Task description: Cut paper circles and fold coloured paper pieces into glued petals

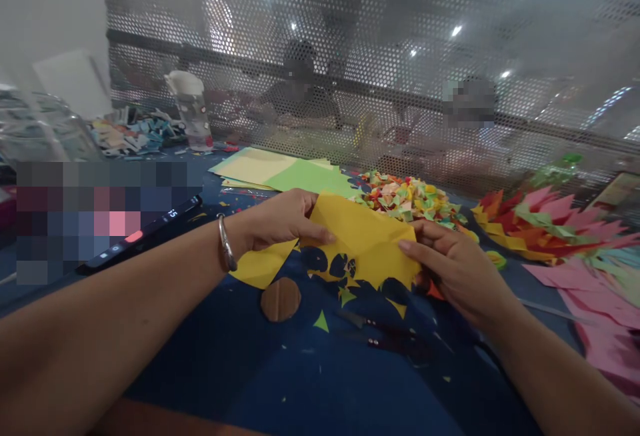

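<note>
A yellow sheet of paper point(365, 239) is stretched between my two hands above the table, its lower edge cut into scalloped curves. My left hand point(285, 219), with a silver bangle at the wrist, pinches its left side. At the right edge, my right hand point(445, 259) grips the sheet between thumb and fingers. Below my left hand lies another yellow paper piece point(267, 263), close to a round brown cardboard disc point(281, 300). Dark-handled scissors point(380, 333) rest under the sheet, partly blurred. Small green and yellow scraps point(321, 321) are scattered around them.
Beyond my hands are green and cream paper sheets point(285, 166) and a heap of colourful paper bits point(405, 196). A layered paper flower point(550, 223) and pink paper point(595, 309) are on the right. A phone point(145, 236) and a clear cup point(193, 113) stand left. Perforated screen point(350, 43) behind.
</note>
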A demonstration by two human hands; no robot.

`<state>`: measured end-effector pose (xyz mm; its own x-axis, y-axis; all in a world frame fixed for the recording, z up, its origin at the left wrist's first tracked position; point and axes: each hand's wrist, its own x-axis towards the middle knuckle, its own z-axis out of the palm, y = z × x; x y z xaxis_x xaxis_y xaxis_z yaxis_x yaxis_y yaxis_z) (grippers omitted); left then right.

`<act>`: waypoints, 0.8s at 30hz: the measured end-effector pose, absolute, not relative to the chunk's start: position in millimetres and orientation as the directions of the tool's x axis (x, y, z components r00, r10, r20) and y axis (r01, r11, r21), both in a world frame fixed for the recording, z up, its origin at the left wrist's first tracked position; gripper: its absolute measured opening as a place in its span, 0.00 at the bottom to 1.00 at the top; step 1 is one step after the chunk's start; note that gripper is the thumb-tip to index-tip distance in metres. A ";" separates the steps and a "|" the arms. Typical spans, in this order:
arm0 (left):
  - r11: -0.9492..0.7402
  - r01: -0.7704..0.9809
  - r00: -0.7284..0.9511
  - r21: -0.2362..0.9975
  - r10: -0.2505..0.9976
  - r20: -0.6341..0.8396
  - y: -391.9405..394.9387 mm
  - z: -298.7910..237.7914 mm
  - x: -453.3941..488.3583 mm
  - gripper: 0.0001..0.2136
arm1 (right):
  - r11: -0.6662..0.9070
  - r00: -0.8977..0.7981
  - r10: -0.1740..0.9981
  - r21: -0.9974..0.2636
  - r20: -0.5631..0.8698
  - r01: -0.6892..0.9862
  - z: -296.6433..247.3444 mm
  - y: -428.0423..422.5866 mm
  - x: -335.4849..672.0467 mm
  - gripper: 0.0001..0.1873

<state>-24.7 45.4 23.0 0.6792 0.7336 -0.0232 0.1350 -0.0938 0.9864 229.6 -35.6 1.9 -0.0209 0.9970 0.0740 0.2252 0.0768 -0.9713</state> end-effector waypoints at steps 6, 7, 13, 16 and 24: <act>0.003 -0.056 0.545 0.998 0.838 0.028 46.5 18.7 -18.8 0.09 | 0.144 0.129 0.977 -0.974 0.168 0.178 3.6 -35.0 228.1 0.15; 0.020 -0.105 0.513 0.994 0.858 0.037 46.8 17.3 -17.1 0.10 | 0.168 0.157 0.968 -0.972 0.194 0.164 4.7 -35.1 227.4 0.15; 0.072 -0.323 0.431 0.944 0.899 0.079 40.5 8.9 -0.6 0.09 | 0.204 0.122 0.963 -0.948 0.239 0.244 13.6 -39.4 215.1 0.14; 0.032 -0.373 0.448 0.927 0.881 0.150 32.1 5.5 8.7 0.11 | 0.176 0.079 0.973 -0.920 0.216 0.352 15.9 -43.0 203.3 0.15; 0.035 -0.489 0.442 0.872 0.871 0.213 18.3 1.4 19.3 0.12 | 0.136 0.022 0.986 -0.878 0.165 0.458 17.1 -47.1 186.2 0.21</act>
